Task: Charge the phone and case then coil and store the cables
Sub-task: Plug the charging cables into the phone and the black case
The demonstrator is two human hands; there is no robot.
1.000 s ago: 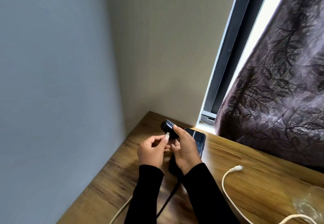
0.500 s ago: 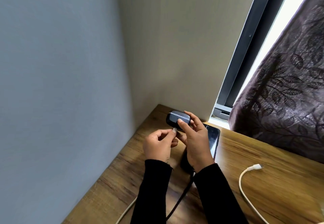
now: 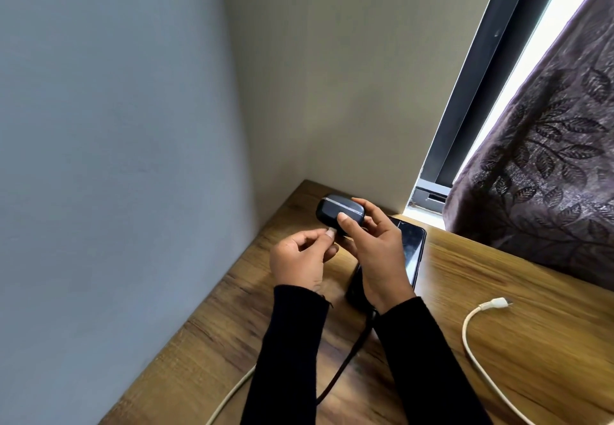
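My right hand (image 3: 377, 251) holds a small black earbud case (image 3: 337, 210) above the wooden table (image 3: 498, 265), thumb across its front. My left hand (image 3: 300, 260) pinches a white cable plug (image 3: 331, 232) whose tip touches the case's lower edge. That white cable (image 3: 229, 394) runs back under my left sleeve. A black phone (image 3: 412, 245) lies flat on the table under my right hand, with a black cable (image 3: 345, 361) leading from its near end. Whether the white plug is seated in the case is hidden by my fingers.
A second white cable (image 3: 475, 351) lies loose on the table at the right, its plug (image 3: 496, 303) pointing right. Two walls meet in the corner behind the table. A dark leaf-patterned curtain (image 3: 548, 165) hangs over the table's far right edge beside a window frame (image 3: 471, 85).
My right hand has turned the case so its long side faces me. My left hand has brought the white plug up against the case's lower edge.
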